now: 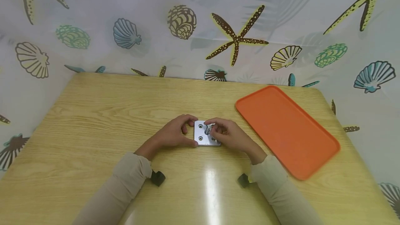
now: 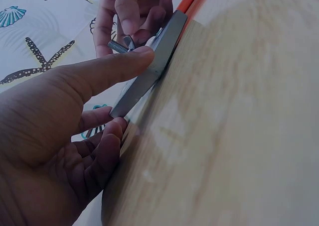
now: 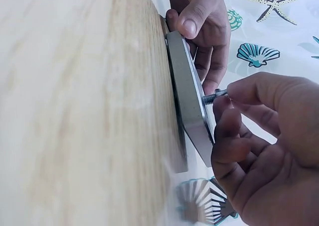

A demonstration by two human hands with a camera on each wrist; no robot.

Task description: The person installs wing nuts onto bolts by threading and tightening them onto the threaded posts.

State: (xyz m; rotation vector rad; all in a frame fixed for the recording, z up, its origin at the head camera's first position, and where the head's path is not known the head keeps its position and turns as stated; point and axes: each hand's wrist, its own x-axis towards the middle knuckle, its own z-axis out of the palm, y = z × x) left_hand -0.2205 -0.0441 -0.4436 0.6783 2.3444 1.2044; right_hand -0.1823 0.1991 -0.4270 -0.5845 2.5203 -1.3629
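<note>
A thick silver metal plate (image 1: 204, 142) with several round holes lies on the table. My left hand (image 1: 176, 133) grips its left side, the thumb at the near corner and the fingers at the far one. From the plate's middle rises a threaded stud (image 2: 117, 47) with a small winged piece, seemingly a wing nut (image 2: 129, 42). The thumb and index finger of my right hand (image 1: 231, 134) pinch this winged part in the right wrist view, where the stud's thread (image 3: 209, 99) shows beside the plate. Fingertips partly hide the winged part.
An orange tray (image 1: 287, 131) lies slanted on the wooden table (image 1: 109, 114), right of my right hand. Behind the table hangs a cloth (image 1: 150, 2) printed with shells and starfish. Dark blocks sit at both sleeve cuffs.
</note>
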